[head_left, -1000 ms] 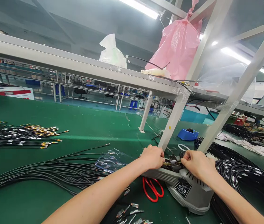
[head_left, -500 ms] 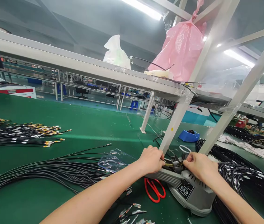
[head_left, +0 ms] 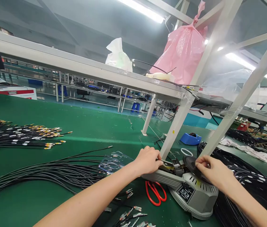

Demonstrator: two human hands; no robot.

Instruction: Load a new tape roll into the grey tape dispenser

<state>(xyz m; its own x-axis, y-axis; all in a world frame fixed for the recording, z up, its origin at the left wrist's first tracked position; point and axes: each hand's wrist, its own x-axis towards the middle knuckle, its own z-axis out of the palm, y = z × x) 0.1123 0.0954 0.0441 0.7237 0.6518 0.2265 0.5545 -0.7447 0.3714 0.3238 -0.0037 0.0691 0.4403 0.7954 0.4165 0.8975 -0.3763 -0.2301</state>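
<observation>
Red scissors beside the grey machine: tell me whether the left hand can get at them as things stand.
Probably yes. The red scissors lie uncovered on the green mat, just below the left hand, which is pinching a thin cable at the grey machine and would have to let go first.

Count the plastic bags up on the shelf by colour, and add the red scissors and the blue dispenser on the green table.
Pink plastic bag: 1
White plastic bag: 1
Red scissors: 1
Blue dispenser: 1
Total: 4
</observation>
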